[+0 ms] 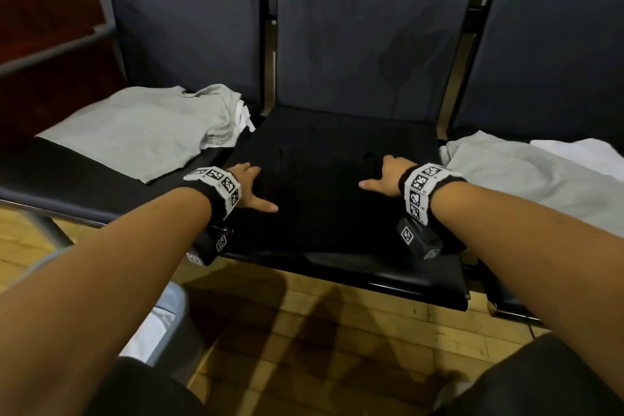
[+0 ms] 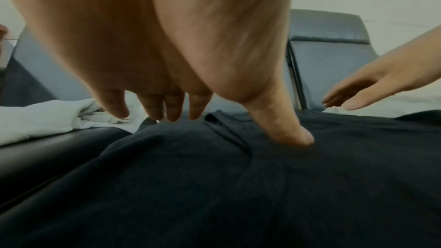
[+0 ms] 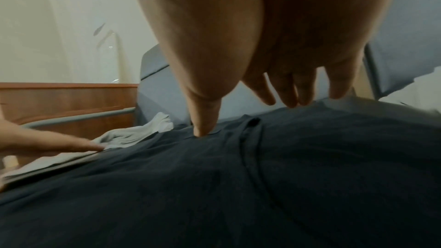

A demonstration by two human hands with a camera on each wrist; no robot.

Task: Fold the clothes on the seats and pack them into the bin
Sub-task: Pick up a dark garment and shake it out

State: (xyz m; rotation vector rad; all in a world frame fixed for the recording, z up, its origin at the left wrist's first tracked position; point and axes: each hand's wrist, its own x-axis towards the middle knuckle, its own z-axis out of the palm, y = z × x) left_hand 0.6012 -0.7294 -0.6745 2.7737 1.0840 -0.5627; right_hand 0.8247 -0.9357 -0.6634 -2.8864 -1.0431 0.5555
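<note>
Folding is under way: both hands, left hand (image 1: 249,186) and right hand (image 1: 385,179), press spread fingers flat on the black shirt (image 1: 324,199) on the middle seat (image 1: 398,275). Grey shirts (image 1: 135,132) wait alongside; the bin (image 1: 175,317) sits lower left.

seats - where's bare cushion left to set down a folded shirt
Little. The black garment under the left hand and right hand covers most of the middle seat, leaving its front lip bare. On the left seat, a bare strip lies in front of the grey shirt. The right seat is crowded with the light clothes.
</note>
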